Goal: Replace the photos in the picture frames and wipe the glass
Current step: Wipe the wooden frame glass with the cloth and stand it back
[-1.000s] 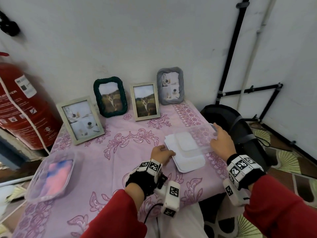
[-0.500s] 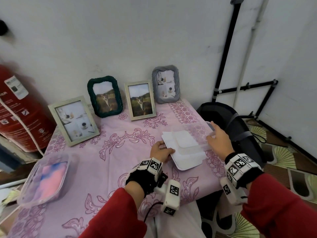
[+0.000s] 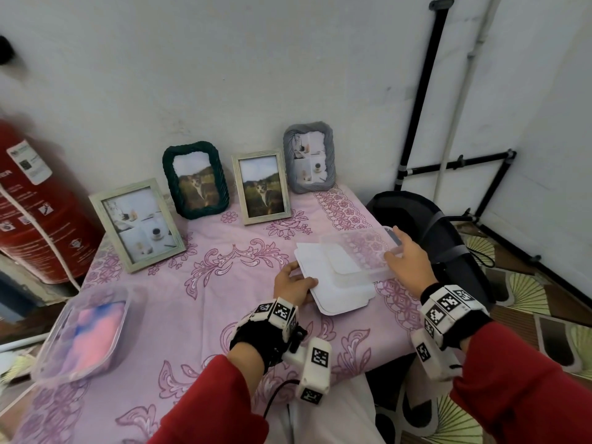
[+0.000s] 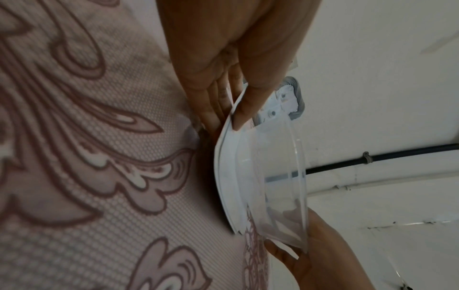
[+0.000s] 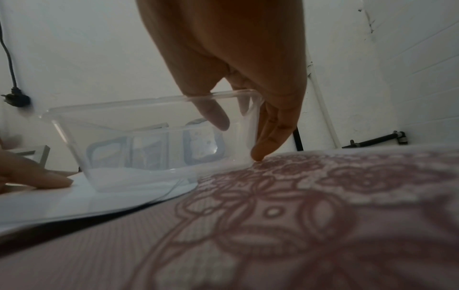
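Note:
A stack of white photo sheets (image 3: 336, 299) lies face down on the pink tablecloth. My left hand (image 3: 301, 283) pinches its left edge, thumb on top and fingers underneath (image 4: 231, 119). A clear plastic container (image 3: 358, 254) rests partly on the sheets. My right hand (image 3: 397, 248) grips its right wall, thumb inside and fingers outside (image 5: 238, 133). Several picture frames lean on the wall: a pale frame (image 3: 137, 224), a green frame (image 3: 195, 179), a light wooden frame (image 3: 261, 185) and a grey frame (image 3: 309, 157).
A clear tub with a pink and blue cloth (image 3: 83, 334) sits at the table's front left. A red fire extinguisher (image 3: 35, 200) stands left of the table. A black bag (image 3: 416, 225) lies beyond the right edge.
My left thumb has settled onto the sheets' left edge. My right hand stays on the container, which has barely moved.

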Available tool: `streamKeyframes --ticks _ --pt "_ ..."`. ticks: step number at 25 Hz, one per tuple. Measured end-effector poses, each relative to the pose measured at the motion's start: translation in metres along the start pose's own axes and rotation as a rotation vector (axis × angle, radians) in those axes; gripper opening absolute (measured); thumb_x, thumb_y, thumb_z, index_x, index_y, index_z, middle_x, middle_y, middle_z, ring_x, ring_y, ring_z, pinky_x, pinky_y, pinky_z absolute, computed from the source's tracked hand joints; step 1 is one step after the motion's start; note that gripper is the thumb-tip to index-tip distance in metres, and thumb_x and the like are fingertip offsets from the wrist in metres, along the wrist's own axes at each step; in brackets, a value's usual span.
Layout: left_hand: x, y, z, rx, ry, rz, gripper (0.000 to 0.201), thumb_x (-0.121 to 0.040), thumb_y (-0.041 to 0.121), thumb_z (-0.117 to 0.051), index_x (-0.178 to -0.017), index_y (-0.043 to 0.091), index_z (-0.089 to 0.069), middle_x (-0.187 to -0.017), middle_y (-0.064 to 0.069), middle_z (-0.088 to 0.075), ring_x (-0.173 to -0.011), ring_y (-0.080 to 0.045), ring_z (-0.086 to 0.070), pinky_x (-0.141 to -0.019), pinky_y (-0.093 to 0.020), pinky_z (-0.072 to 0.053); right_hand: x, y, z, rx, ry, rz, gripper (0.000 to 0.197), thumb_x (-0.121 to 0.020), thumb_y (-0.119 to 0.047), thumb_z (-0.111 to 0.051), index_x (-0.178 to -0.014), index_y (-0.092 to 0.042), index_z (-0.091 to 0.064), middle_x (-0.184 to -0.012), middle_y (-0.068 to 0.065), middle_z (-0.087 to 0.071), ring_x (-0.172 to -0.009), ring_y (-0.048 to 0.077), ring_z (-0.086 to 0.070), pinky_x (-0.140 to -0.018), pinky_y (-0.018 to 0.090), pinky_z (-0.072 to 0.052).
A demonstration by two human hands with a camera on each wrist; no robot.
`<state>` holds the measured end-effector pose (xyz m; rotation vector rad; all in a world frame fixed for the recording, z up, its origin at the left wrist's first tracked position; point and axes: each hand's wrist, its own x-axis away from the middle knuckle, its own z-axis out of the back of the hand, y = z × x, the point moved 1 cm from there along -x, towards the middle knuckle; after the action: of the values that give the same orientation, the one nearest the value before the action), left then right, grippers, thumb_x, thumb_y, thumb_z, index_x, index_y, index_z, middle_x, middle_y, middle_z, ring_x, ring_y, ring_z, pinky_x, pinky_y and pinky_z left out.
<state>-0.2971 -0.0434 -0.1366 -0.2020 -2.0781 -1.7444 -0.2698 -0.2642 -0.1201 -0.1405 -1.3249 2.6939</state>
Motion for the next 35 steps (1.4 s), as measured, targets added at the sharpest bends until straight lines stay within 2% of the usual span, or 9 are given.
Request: streamKeyframes --ticks 3,8,13,16,19,24,28,32,35 --pt "-0.005 0.004 0.017 -0.04 0.048 -0.042 0.05 -0.079 -0.018 -0.053 -0.126 -0.003 -0.044 -0.097 -0.016 -0.056 -0.094 -0.029 -0.054 -0.079 -0.047 -0.051 0.0 -0.002 -0.002 0.061 -0.011 0.003 0.064 -0.089 -0.013 -0.052 -0.146 -0.017 -0.025 -0.129 0.021 -0.049 -0.115 0.035 -0.049 -0.102 0.046 -0.04" --pt "-0.001 0.016 0.044 -0.093 0.078 -0.154 0.046 -0.08 -0.019 -0.05 -0.122 -0.002 -0.047 -0.076 -0.009 -0.054 -0.081 -0.027 -0.054 -0.07 -0.034 -0.046 0.005 -0.019 -0.008 0.404 0.105 -0.056 0.066 -0.084 -0.02 -0.057 -0.143 -0.019 -0.028 -0.132 0.018 -0.04 -0.121 0.037 -0.035 -0.101 0.049 -0.027" --pt "0.001 0.031 0.068 -0.125 0.145 -0.277 0.047 -0.079 -0.018 -0.051 -0.122 0.001 -0.049 -0.091 -0.016 -0.058 -0.089 -0.026 -0.053 -0.081 -0.037 -0.045 0.018 -0.053 -0.028 0.34 0.272 0.231 0.051 -0.08 -0.01 -0.058 -0.13 -0.013 -0.048 -0.123 0.015 -0.046 -0.116 0.032 -0.037 -0.096 0.039 -0.024" --pt "0.002 0.036 0.079 -0.103 0.178 -0.316 0.045 -0.079 -0.014 -0.053 -0.12 0.005 -0.051 -0.096 -0.017 -0.059 -0.091 -0.027 -0.054 -0.083 -0.043 -0.046 0.024 -0.078 -0.048 0.071 0.058 0.333 0.046 -0.086 -0.009 -0.056 -0.131 -0.009 -0.047 -0.123 0.016 -0.047 -0.119 0.03 -0.04 -0.101 0.033 -0.027" --pt "0.004 0.042 0.085 -0.095 0.179 -0.364 0.042 -0.08 -0.011 -0.055 -0.11 0.018 -0.053 -0.103 -0.016 -0.06 -0.096 -0.029 -0.056 -0.091 -0.05 -0.047 0.032 -0.099 -0.063 -0.206 -0.171 0.256 0.049 -0.095 -0.016 -0.048 -0.141 -0.009 -0.034 -0.133 0.012 -0.045 -0.121 0.023 -0.044 -0.101 0.028 -0.036" --pt "0.008 0.049 0.083 -0.067 0.126 -0.408 0.045 -0.082 -0.007 -0.058 -0.116 0.022 -0.054 -0.107 -0.017 -0.06 -0.107 -0.037 -0.055 -0.095 -0.055 -0.047 0.042 -0.117 -0.073 -0.382 -0.334 0.246 0.052 -0.095 -0.017 -0.049 -0.143 -0.015 -0.027 -0.133 0.004 -0.047 -0.123 0.017 -0.046 -0.104 0.03 -0.039" --pt "0.017 0.053 0.072 -0.047 0.026 -0.473 0.053 -0.085 -0.004 -0.058 -0.123 0.032 -0.052 -0.108 -0.01 -0.059 -0.101 -0.025 -0.057 -0.092 -0.044 -0.048 0.038 -0.116 -0.071 -0.478 -0.242 0.151 0.044 -0.091 -0.002 -0.052 -0.132 -0.008 -0.039 -0.132 0.014 -0.051 -0.121 0.024 -0.049 -0.103 0.041 -0.042" --pt "0.022 0.06 0.052 -0.109 -0.065 -0.542 0.056 -0.089 -0.001 -0.054 -0.137 0.025 -0.042 -0.119 0.0 -0.059 -0.092 0.0 -0.057 -0.084 -0.021 -0.05 0.032 -0.111 -0.061 -0.629 -0.211 0.081 0.029 -0.091 0.006 -0.048 -0.119 0.001 -0.045 -0.118 0.02 -0.059 -0.097 0.023 -0.058 -0.079 0.026 -0.051" --pt "0.027 0.064 0.031 -0.153 -0.103 -0.574 0.06 -0.089 -0.006 -0.05 -0.141 0.019 -0.036 -0.124 0.001 -0.056 -0.099 -0.002 -0.056 -0.071 -0.006 -0.048 0.021 -0.106 -0.043 -0.652 -0.133 0.116 0.027 -0.091 0.007 -0.046 -0.117 0.002 -0.045 -0.111 0.016 -0.059 -0.093 0.02 -0.058 -0.076 0.022 -0.05"
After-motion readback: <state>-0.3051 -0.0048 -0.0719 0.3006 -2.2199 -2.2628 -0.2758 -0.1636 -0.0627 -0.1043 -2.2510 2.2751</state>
